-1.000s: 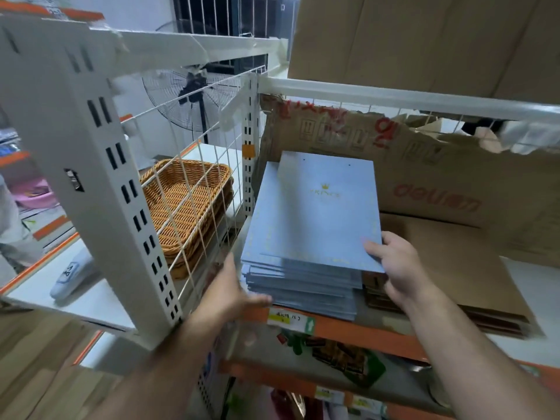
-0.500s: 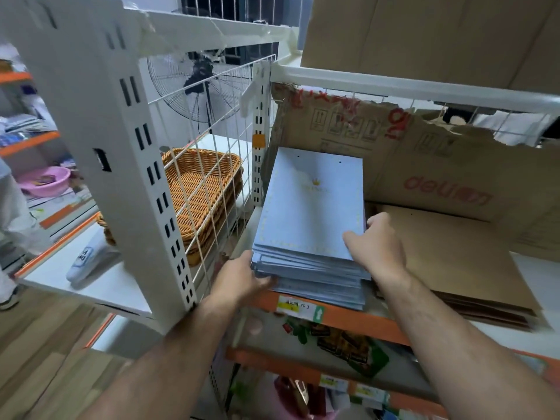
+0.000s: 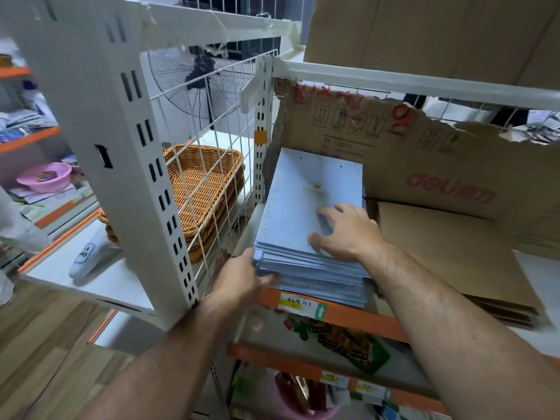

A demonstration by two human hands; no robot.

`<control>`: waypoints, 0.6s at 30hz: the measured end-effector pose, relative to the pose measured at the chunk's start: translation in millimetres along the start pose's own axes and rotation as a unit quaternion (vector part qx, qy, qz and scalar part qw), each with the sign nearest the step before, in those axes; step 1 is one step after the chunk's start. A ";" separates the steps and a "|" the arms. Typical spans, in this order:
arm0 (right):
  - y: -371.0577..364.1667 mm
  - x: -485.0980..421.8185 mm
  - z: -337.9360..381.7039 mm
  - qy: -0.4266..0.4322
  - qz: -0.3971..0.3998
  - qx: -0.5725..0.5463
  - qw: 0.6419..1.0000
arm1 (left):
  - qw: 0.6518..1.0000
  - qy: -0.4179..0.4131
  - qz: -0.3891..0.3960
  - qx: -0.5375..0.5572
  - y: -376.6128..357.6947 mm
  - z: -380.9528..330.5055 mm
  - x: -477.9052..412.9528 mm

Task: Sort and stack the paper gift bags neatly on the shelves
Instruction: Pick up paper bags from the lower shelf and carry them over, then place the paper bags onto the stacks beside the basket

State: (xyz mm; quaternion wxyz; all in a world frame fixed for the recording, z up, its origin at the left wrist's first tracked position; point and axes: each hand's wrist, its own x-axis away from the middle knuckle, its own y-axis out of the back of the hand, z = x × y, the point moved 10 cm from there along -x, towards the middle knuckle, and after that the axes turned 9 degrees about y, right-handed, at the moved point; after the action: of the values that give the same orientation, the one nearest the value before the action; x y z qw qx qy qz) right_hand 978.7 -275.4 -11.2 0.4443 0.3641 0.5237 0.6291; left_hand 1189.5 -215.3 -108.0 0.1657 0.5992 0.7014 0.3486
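The top bag [image 3: 303,204], skewed a second ago, is now laid square on the stack of light-blue gift bags [image 3: 321,269] at the front left corner of the shelf [image 3: 363,318]. It is pressed down by the spread right hand [image 3: 345,231], and the side is pushed by the straight-fingered left hand [image 3: 239,280] (this pile seems nearly tidy).

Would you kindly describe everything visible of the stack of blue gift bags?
The stack of blue gift bags lies flat on the orange-edged shelf, pale paper, front edges uneven. Its top bag bears a gold crown and dotted border. The right hand rests on top; the left hand touches its front-left corner.
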 end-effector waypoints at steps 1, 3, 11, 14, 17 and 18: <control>0.8 0.6 -0.6 0.001 -0.008 -0.009 1.000 | 1.000 0.001 0.000 0.000 -0.2 0.4 0.2; 1.8 3.6 -3.3 -0.002 -0.024 -0.030 0.999 | 1.000 0.003 -0.001 -0.001 0.0 0.4 -0.1; 19.5 62.9 -24.8 -0.032 -0.168 -0.096 0.981 | 0.999 -0.001 -0.005 -0.041 -2.6 4.6 -0.3; 15.7 95.1 -42.4 -0.051 -0.161 -0.084 0.982 | 0.998 0.009 0.002 -0.066 -5.3 5.0 4.7; 14.5 123.5 -63.0 -0.071 -0.153 -0.076 0.983 | 0.993 0.013 -0.019 -0.116 -7.2 5.3 16.1; 13.6 133.0 -70.2 -0.079 -0.147 -0.075 0.983 | 0.989 0.011 -0.037 -0.141 -8.7 4.2 21.3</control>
State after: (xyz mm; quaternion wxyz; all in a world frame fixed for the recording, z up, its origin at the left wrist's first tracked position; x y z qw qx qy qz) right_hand 866.2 -174.6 -11.8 0.5977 0.2972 0.4861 0.5640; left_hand 1181.1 -194.0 -113.0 0.2536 0.5394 0.6686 0.4447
